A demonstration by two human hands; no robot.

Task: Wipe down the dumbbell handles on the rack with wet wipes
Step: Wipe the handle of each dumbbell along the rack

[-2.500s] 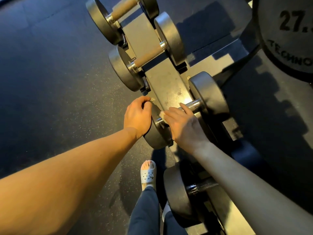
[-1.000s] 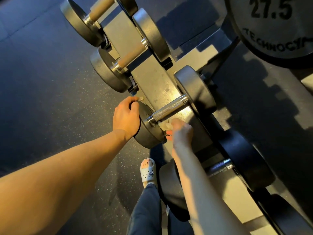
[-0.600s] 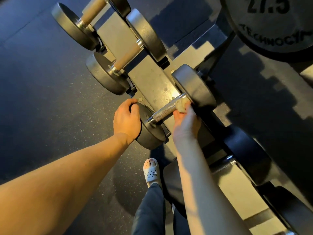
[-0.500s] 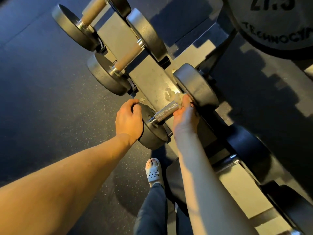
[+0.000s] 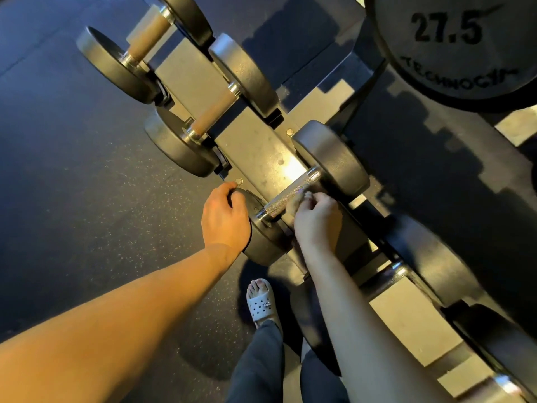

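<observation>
Dumbbell handle (image 5: 286, 196), knurled, lies across the rack (image 5: 255, 146) at mid-scene. Left hand (image 5: 225, 219) grips the left end plate (image 5: 263, 242). Right hand (image 5: 315, 221), fingers curled, pinches a blurred wet wipe (image 5: 306, 195) against the handle.

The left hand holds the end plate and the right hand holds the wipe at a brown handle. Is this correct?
Wrong colour: the head view shows the right hand holding the wipe at a knurled silver handle. The left hand holds the end plate.
</observation>
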